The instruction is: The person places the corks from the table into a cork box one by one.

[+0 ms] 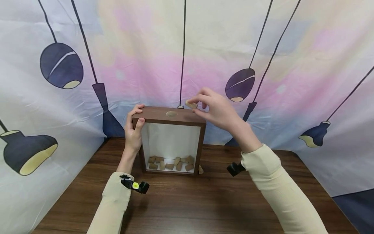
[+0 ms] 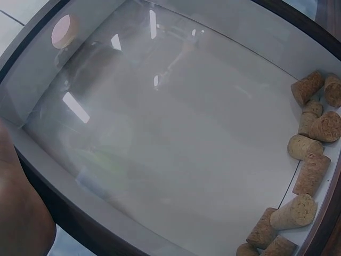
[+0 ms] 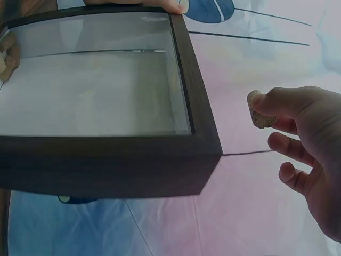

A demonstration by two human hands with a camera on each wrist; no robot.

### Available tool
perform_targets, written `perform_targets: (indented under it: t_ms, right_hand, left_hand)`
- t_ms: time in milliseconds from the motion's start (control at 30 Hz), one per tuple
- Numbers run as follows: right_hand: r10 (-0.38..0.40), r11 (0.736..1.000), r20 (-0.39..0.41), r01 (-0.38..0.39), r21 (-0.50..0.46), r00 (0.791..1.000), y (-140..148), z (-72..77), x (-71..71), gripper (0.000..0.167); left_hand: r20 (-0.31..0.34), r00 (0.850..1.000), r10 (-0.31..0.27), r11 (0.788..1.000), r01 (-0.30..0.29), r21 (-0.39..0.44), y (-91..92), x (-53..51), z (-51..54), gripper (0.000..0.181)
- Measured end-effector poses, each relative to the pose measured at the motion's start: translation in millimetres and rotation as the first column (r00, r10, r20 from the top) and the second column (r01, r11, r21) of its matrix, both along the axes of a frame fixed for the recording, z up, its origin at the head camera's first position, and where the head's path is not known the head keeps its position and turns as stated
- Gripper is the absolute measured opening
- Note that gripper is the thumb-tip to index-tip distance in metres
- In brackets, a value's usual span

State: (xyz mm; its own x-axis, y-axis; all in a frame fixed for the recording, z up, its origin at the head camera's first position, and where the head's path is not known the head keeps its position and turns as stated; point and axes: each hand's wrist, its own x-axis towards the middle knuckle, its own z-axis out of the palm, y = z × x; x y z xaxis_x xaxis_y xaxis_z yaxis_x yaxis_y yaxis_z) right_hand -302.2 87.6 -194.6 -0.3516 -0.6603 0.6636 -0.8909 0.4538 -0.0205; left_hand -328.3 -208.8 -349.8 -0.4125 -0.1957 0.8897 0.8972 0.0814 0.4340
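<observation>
A dark wooden shadow box [image 1: 203,146] with a clear front stands upright on the table, a round hole [image 1: 171,113] in its top. Several corks [image 1: 169,166] lie along its bottom inside; the left wrist view shows these corks [image 2: 301,176] up close. My left hand [image 1: 134,130] grips the box's upper left corner, thumb at the front and fingers over the top. Above the top's right end, my right hand [image 1: 217,109] pinches a cork [image 1: 192,104] between thumb and fingers. In the right wrist view that cork [image 3: 261,113] is apart from the box.
One loose cork [image 1: 200,169] sits on the brown wooden table [image 1: 187,201] beside the box's lower right corner. A patterned cloth [image 1: 146,65] with printed lamps hangs close behind the box and along both sides.
</observation>
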Motion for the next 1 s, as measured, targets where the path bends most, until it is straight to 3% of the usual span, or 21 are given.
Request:
perform_targets:
  t_ms: [233, 533, 767, 1000]
  right_hand:
    - [-0.049, 0.994, 0.063, 0.042, 0.100, 0.997, -25.4, 0.1, -4.8, 0.021]
    - [-0.146, 0.954, 0.054, 0.126, 0.271, 0.988, -53.9, -9.3, -9.1, 0.023]
    - [-0.111, 0.968, 0.010, 0.106, 0.229, 0.994, -58.7, -15.7, -10.4, 0.024]
    - [-0.062, 0.997, -0.006, 0.063, 0.051, 0.998, -39.3, -22.3, -12.6, 0.020]
  left_hand:
    - [0.002, 1.000, -0.016, 1.000, 0.016, 0.002, -1.2, 1.1, 0.4, 0.059]
    - [0.001, 1.000, -0.021, 1.000, 0.021, 0.008, -3.4, 3.7, 1.2, 0.057]
    - [0.005, 1.000, -0.025, 1.000, 0.025, 0.010, -3.9, 3.8, 0.7, 0.056]
    - [0.002, 1.000, -0.026, 1.000, 0.026, 0.006, -4.2, 2.9, 1.0, 0.056]
